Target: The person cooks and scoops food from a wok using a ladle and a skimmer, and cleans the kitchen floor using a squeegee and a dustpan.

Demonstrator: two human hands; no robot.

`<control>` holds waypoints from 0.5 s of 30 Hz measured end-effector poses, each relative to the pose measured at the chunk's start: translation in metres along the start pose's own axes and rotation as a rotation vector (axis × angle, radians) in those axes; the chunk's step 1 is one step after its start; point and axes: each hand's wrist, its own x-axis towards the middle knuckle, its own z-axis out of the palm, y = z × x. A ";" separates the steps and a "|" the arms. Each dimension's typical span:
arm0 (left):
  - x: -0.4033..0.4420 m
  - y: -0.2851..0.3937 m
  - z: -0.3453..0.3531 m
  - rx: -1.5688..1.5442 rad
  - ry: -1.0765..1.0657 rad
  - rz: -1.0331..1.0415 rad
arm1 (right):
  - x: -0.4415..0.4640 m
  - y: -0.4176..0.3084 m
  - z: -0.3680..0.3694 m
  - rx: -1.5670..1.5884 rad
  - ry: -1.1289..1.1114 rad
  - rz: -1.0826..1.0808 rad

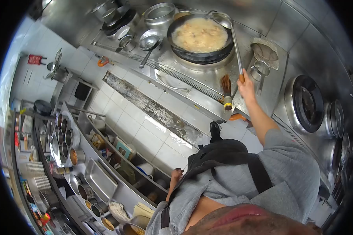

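My right hand (246,85) grips the wooden end of a long-handled ladle (237,49). The ladle's bowl rests at the right rim of a large black wok (202,57) on the range. Inside the wok is a pale yellow, foaming liquid (200,34) with pieces in it. A bristle brush (226,92) with a yellow-banded handle lies just left of my right hand. To that hand's right are a small metal strainer cup (260,70) and a wire skimmer (265,51). My left hand (177,174) hangs low by my side near the shelving, its fingers curled, apparently around nothing.
Left of the wok, a ladle-like strainer (149,40) and a metal pot (159,13) sit on the range. Another wok (308,103) stands at the right. Behind me, a counter holds a steel tray (100,180) and several metal containers. A floor drain grate (153,109) runs alongside the range.
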 end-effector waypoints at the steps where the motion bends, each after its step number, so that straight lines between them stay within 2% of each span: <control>1: 0.014 0.004 0.001 0.026 -0.001 -0.003 | -0.015 -0.003 -0.001 0.034 -0.002 0.108; 3: 0.038 0.012 -0.004 -0.008 -0.094 0.108 | -0.038 0.035 0.020 0.030 0.229 -0.136; 5: 0.030 0.050 -0.011 0.073 -0.057 0.171 | -0.066 0.056 0.024 -0.024 0.189 -0.048; 8: -0.021 0.147 -0.014 0.578 -0.008 0.277 | -0.087 0.093 0.039 -0.186 0.097 0.108; 9: -0.036 0.177 -0.010 0.615 -0.005 0.290 | -0.095 0.104 0.046 -0.294 0.048 0.167; 11: -0.032 0.198 -0.014 0.401 -0.036 0.328 | -0.100 0.125 0.058 -0.353 0.034 0.140; 13: 0.018 0.188 -0.035 0.547 -0.166 0.636 | -0.097 0.144 0.075 -0.444 0.046 0.102; 14: 0.010 0.204 -0.033 0.495 -0.158 0.512 | -0.095 0.143 0.082 -0.472 0.066 0.094; 15: 0.004 0.220 -0.031 0.439 -0.142 0.389 | -0.100 0.136 0.078 -0.362 0.073 0.141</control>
